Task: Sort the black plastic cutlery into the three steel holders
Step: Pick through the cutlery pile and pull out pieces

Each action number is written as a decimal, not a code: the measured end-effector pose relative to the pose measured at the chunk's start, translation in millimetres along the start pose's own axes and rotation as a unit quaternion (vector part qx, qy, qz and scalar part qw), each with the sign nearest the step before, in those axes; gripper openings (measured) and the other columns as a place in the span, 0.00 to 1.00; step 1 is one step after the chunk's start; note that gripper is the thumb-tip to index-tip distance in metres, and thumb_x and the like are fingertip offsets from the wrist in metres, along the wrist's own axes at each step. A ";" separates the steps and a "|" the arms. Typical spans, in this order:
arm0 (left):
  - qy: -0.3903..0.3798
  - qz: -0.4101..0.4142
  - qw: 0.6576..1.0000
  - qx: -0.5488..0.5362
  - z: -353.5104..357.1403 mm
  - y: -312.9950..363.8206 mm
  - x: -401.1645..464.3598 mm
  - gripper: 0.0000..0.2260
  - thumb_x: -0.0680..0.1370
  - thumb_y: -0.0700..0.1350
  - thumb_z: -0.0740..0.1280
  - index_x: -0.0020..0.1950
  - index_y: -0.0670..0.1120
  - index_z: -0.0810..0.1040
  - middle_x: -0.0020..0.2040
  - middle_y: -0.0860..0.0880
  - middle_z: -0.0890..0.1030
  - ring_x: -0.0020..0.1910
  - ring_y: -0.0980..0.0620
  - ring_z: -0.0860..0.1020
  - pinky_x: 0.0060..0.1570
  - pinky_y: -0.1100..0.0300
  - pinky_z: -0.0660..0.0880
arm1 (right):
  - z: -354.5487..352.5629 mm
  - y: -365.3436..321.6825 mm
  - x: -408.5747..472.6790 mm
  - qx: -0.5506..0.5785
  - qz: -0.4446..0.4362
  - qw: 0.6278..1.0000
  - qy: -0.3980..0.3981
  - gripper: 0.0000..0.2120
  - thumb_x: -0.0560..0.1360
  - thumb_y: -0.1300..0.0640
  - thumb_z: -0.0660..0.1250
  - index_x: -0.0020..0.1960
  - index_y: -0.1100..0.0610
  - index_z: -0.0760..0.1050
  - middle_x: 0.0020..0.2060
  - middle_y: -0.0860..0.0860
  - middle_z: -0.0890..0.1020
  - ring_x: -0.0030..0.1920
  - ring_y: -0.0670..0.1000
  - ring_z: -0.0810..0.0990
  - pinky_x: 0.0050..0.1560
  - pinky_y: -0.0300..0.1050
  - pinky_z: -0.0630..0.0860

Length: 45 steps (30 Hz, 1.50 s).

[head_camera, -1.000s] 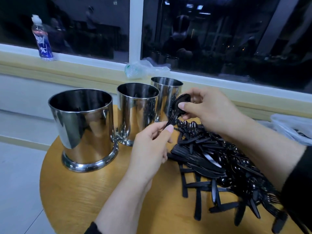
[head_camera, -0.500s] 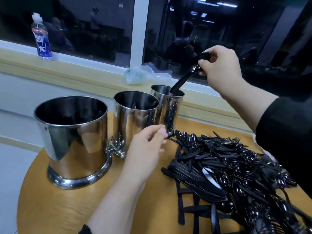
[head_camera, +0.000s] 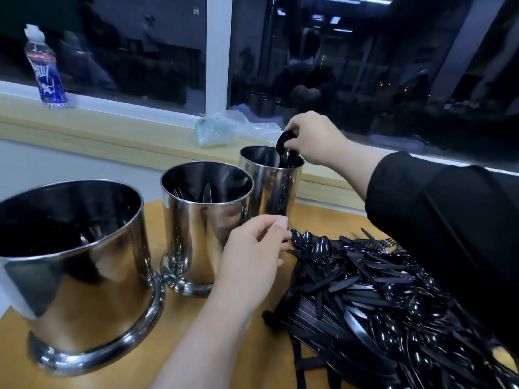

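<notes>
Three steel holders (head_camera: 206,220) and a heap of black cutlery (head_camera: 365,299) are set on a round wooden table (head_camera: 118,372) below a dark window. A spoon (head_camera: 282,147) is pinched by the right hand (head_camera: 314,137) over the far holder (head_camera: 271,181). The left hand (head_camera: 252,259) lies loosely curled, touching the heap. The label on the blue bottle (head_camera: 45,71) cannot be read.

No legible text anywhere; blue label print on the water bottle (head_camera: 45,71) too blurred.

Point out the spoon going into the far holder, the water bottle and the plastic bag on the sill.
spoon (head_camera: 283,143), head view, on its bowl above the rim.
water bottle (head_camera: 46,71), head view, on its blue label.
plastic bag (head_camera: 224,129), head view, on its crumpled middle.
</notes>
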<state>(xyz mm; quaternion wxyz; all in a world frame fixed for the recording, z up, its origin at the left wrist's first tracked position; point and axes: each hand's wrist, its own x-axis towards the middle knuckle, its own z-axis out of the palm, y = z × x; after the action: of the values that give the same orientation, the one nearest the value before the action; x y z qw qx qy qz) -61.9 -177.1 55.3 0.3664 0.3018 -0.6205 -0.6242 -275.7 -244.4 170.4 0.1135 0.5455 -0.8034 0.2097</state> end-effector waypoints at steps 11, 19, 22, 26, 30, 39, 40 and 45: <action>0.004 -0.009 1.000 0.000 7.0 -1.9 -3.4 0.09 0.83 0.49 0.64 0.50 0.58 0.83 0.46 0.57 0.87 0.47 0.60 0.85 0.55 0.50 0.83 | 3.8 5.3 -0.2 -0.018 -0.018 0.998 -0.062 0.19 0.77 0.52 0.73 0.66 0.57 0.78 0.60 0.53 0.82 0.58 0.55 0.79 0.57 0.45 0.73; 0.000 0.022 0.999 0.027 14.7 7.3 -25.8 0.09 0.84 0.50 0.63 0.50 0.58 0.82 0.47 0.57 0.87 0.47 0.60 0.85 0.54 0.50 0.83 | -27.9 12.4 -99.6 0.130 0.029 0.990 0.054 0.10 0.81 0.49 0.66 0.56 0.52 0.82 0.51 0.46 0.84 0.53 0.47 0.79 0.49 0.41 0.71; -0.017 0.034 0.998 0.053 29.2 7.3 -50.1 0.08 0.84 0.50 0.64 0.50 0.58 0.82 0.45 0.58 0.86 0.47 0.61 0.84 0.55 0.50 0.82 | -42.4 20.3 -175.2 0.159 0.040 0.986 0.039 0.09 0.81 0.49 0.66 0.55 0.50 0.82 0.48 0.44 0.84 0.50 0.45 0.80 0.50 0.40 0.73; -0.056 0.058 0.991 0.104 56.1 -3.0 -92.3 0.08 0.83 0.52 0.64 0.49 0.57 0.83 0.45 0.61 0.85 0.47 0.62 0.83 0.55 0.50 0.81 | -63.3 51.9 -276.4 0.187 0.088 0.978 0.030 0.09 0.81 0.47 0.66 0.56 0.47 0.82 0.46 0.40 0.84 0.48 0.39 0.81 0.48 0.37 0.74; -0.104 0.125 0.964 0.209 82.6 -13.1 -134.7 0.07 0.84 0.53 0.63 0.53 0.59 0.81 0.44 0.64 0.83 0.46 0.70 0.78 0.45 0.70 0.72 | -76.1 93.3 -363.7 0.200 0.154 0.965 0.067 0.08 0.81 0.48 0.65 0.54 0.47 0.83 0.40 0.33 0.82 0.42 0.34 0.78 0.45 0.31 0.72; -0.095 0.228 0.901 0.357 112.9 -33.2 -160.8 0.08 0.82 0.51 0.65 0.56 0.54 0.83 0.44 0.60 0.78 0.47 0.62 0.75 0.48 0.63 0.72 | -63.1 136.4 -455.9 0.196 0.250 0.943 0.100 0.05 0.80 0.52 0.68 0.48 0.44 0.82 0.41 0.49 0.85 0.43 0.49 0.80 0.48 0.44 0.75; -0.097 0.228 0.895 0.370 116.3 -35.8 -160.5 0.08 0.82 0.51 0.65 0.56 0.54 0.83 0.43 0.60 0.77 0.46 0.62 0.75 0.47 0.62 0.72 | -57.6 138.6 -457.5 0.187 0.253 0.945 0.092 0.05 0.80 0.52 0.68 0.49 0.45 0.82 0.42 0.48 0.85 0.43 0.49 0.80 0.49 0.44 0.75; -0.123 0.189 0.841 0.492 120.5 -41.7 -164.6 0.13 0.81 0.60 0.64 0.61 0.57 0.81 0.47 0.59 0.75 0.48 0.57 0.74 0.48 0.58 0.74 | -53.8 125.9 -442.5 0.150 0.197 0.967 0.055 0.06 0.79 0.50 0.69 0.54 0.46 0.82 0.43 0.40 0.80 0.44 0.42 0.77 0.45 0.33 0.70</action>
<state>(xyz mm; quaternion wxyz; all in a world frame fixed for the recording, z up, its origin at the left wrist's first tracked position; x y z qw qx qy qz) -75.2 25.0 6.7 0.2017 0.2399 -0.9310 -0.1873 -226.9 187.1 9.2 0.0307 0.3751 -0.8471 0.3753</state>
